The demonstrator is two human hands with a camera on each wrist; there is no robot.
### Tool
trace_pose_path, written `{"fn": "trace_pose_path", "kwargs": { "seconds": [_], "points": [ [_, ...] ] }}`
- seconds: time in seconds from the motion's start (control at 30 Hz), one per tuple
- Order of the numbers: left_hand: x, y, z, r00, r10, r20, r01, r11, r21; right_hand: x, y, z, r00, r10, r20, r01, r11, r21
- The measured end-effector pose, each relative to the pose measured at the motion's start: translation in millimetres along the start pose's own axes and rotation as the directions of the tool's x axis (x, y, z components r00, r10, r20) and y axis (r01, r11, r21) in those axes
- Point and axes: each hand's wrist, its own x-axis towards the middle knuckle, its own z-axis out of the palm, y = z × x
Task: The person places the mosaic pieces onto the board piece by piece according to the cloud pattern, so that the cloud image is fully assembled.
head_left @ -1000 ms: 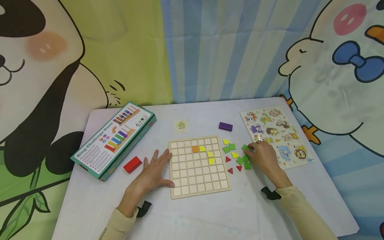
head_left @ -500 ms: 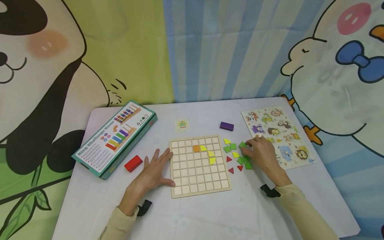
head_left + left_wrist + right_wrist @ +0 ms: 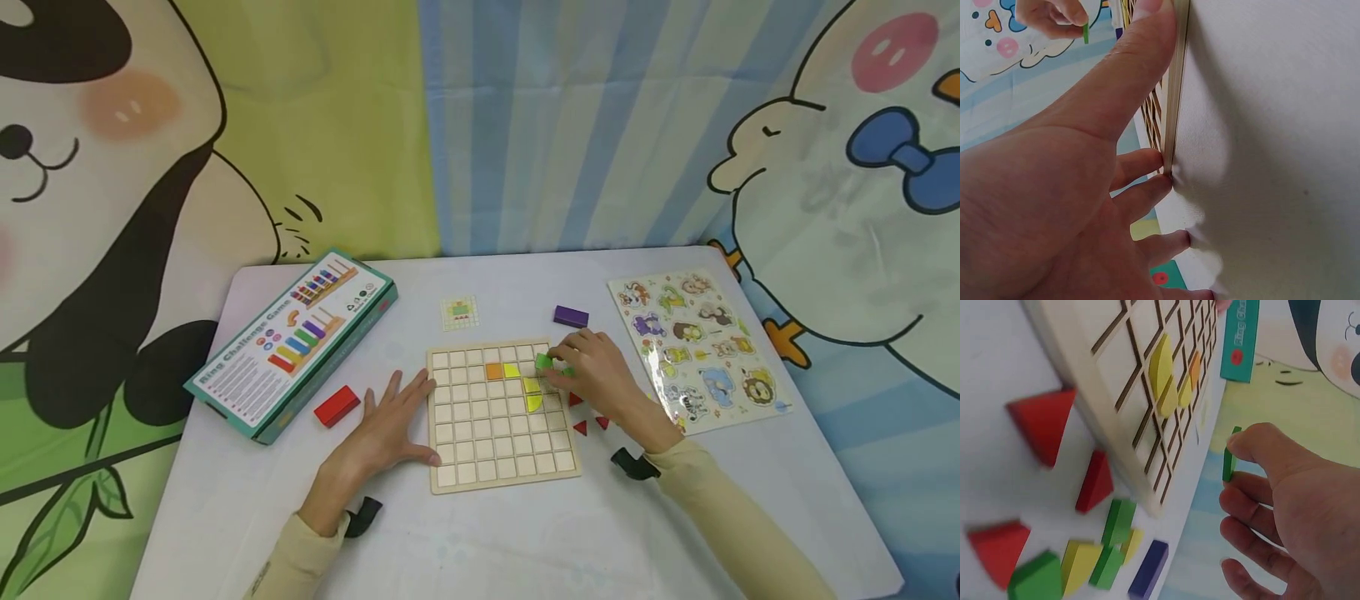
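The grid board (image 3: 502,415) holds orange and yellow pieces; the right hand (image 3: 592,375) pinches a green tile (image 3: 543,361) above it, while the left hand (image 3: 386,425) lies flat, fingers spread, against its edge.

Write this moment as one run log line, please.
right hand: pinches green tile over grid board | left hand: flat against board edge

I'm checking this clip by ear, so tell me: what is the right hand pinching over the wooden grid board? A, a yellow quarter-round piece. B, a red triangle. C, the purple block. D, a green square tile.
D: the right hand pinches a green square tile between thumb and fingers above the grid board, while the purple block lies apart on the table.
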Motion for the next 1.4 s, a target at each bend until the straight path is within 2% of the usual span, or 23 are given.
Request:
{"fn": "trace_pose_path", "kwargs": {
  "seconds": [0.2,0.37,0.57,0.9,1.4],
  "points": [
    [1.1,-0.2,1.2,1.000,0.008,0.009,-0.008,1.000,0.010,6.7,-12.1,17.2,0.993,-0.114,0.040,0.114,0.993,-0.013],
    [1.5,-1.1,1.2,1.000,0.008,0.011,-0.008,1.000,0.012,6.5,-18.3,26.2,0.984,-0.159,0.083,0.161,0.987,-0.017],
    [1.8,-1.6,0.6,1.000,0.011,0.018,-0.011,1.000,0.005,5.6,-23.6,29.4,0.978,-0.156,0.141,0.161,0.987,-0.024],
    [2.9,-1.4,0.9,1.000,0.002,0.008,-0.002,1.000,0.026,6.3,-26.8,29.9,0.972,-0.136,0.193,0.143,0.989,-0.027],
    [1.8,-2.7,1.4,1.000,-0.001,0.008,0.001,1.000,0.016,5.9,-28.9,32.9,0.977,-0.147,0.157,0.143,0.989,0.031]
  ]
}}
